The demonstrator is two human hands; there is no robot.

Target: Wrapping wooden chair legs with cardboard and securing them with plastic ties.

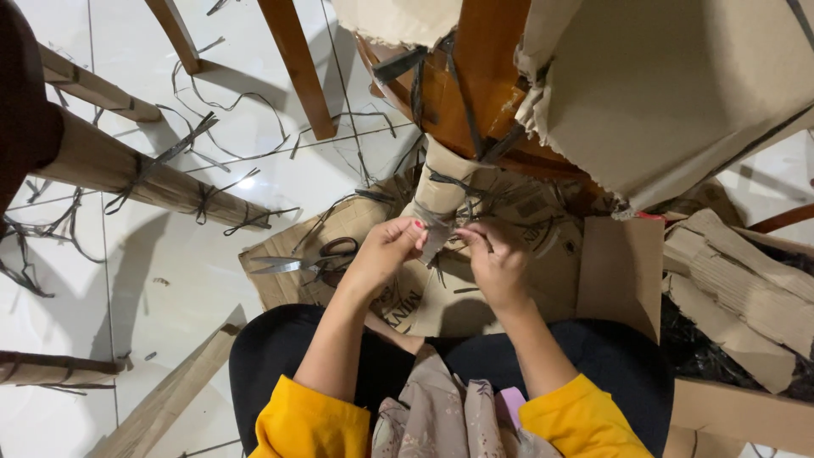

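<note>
A wooden chair leg wrapped in brown cardboard point(444, 188) stands in front of me, tied round with dark plastic strap point(449, 182). My left hand point(386, 253) pinches the strap end at the lower part of the wrap. My right hand point(496, 259) holds the other strap end beside it, fingers closed on it. Both hands meet at the leg, just above a flattened cardboard sheet point(475, 288) on the floor. Scissors with dark handles point(309, 259) lie on that sheet, left of my left hand.
Other chair legs wrapped in cardboard point(144, 174) and bare wooden legs point(297, 64) stand at the left. Loose strap pieces point(229, 127) lie on the white tiled floor. A large cardboard-covered piece point(678, 93) hangs overhead at the right, with torn cardboard point(738, 297) below it.
</note>
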